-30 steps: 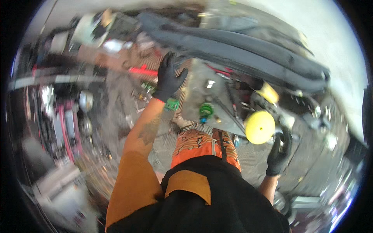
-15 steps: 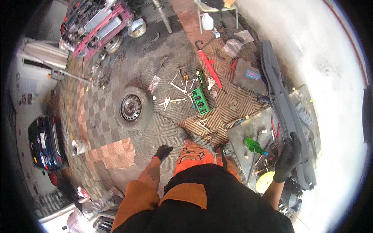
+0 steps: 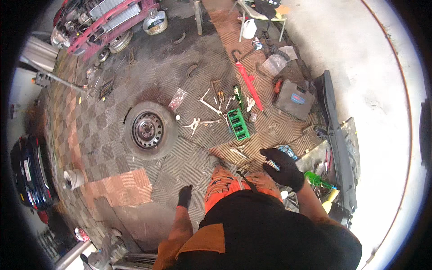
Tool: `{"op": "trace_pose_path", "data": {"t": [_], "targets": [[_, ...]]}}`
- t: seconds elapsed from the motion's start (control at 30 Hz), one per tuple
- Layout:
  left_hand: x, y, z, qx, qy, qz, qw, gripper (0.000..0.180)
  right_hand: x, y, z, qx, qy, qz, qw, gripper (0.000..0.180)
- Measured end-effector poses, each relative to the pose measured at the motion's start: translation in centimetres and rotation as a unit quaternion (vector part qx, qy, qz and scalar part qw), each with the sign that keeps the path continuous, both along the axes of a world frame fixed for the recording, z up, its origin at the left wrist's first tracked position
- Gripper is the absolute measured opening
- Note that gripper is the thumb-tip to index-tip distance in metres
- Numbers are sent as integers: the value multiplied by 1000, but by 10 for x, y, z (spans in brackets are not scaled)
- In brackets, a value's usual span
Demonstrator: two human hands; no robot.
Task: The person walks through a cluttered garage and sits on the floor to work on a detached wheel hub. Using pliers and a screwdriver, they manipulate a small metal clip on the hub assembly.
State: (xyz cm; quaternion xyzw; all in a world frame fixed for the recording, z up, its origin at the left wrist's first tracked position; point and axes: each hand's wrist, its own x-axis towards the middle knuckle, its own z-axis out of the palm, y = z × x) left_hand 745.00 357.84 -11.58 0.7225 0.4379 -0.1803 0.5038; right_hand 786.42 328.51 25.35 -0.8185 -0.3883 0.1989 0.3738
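I stand looking down at my orange patterned trousers and a tiled workshop floor. My left hand [image 3: 184, 196], in a black glove, hangs by my hip with nothing in it, above bare dark tiles. My right hand [image 3: 283, 168], also gloved in black, is raised in front of my waist with its fingers curled around a small pale object that I cannot identify. Just beyond it a small blue item [image 3: 286, 150] lies on the floor. A green bottle [image 3: 317, 180] lies right of that hand.
A loose wheel with its tyre [image 3: 148, 130] lies to the left. Ahead lie a green socket tray [image 3: 237, 123], scattered wrenches [image 3: 209, 105], a long red tool [image 3: 247, 85] and a dark tool case [image 3: 294, 99]. A dark bumper [image 3: 337, 135] runs along the right. A red car front [image 3: 103, 18] is far left.
My left hand has dropped from reaching up ahead to hanging at my hip. My right hand came from my side to in front of my waist. The view swung onto the floor.
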Motion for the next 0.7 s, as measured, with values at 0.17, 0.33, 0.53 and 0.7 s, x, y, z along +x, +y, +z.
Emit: {"op": "trace_pose_path", "data": {"t": [0.17, 0.33, 0.53, 0.7], "targets": [[78, 126, 40, 88, -206, 46, 973, 32, 1, -29, -156, -72, 146, -90, 983, 39], [125, 183, 110, 74, -204, 108, 970, 38, -18, -160, -261, -156, 471, -480, 723, 27], [159, 196, 126, 148, -182, 15, 972, 21, -45, -169, -259, -225, 560, -486, 632, 32], [203, 199, 63, -68, -59, 154, 984, 29, 61, -92, -306, -103, 533, -443, 713, 31]]}}
